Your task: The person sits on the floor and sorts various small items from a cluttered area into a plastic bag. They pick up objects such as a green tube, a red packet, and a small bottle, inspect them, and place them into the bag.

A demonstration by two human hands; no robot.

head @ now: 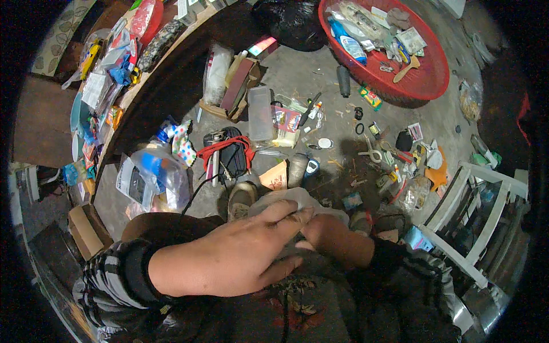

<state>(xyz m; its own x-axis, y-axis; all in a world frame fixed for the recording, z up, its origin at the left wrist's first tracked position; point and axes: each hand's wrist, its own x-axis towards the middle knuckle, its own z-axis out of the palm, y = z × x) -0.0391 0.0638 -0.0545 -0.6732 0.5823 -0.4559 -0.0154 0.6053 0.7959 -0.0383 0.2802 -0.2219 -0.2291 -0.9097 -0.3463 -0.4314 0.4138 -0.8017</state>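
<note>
A thin, pale translucent plastic bag (300, 197) spreads out beyond my two hands, low in the middle of the picture. My left hand (240, 248) lies over it, its fingers bent towards the bag's near part. My right hand (334, 240) meets it from the right, its fingers closed on the gathered plastic; the fingertips are partly hidden. Just past the bag, a tan paper packet (273, 175), a grey cylinder (297, 170) and a small blue-and-white meter (312, 167) are on the floor. A black pouch (225, 152) with a red cord around it is farther left.
A red plastic basket (437, 81) holding packets and a wooden spoon stands at the upper right. A lidded clear container (260, 113) and a cardboard box (223, 109) are ahead. A white metal rack (456, 201) is on the right; a cluttered wooden table edge (141, 81) curves along the left.
</note>
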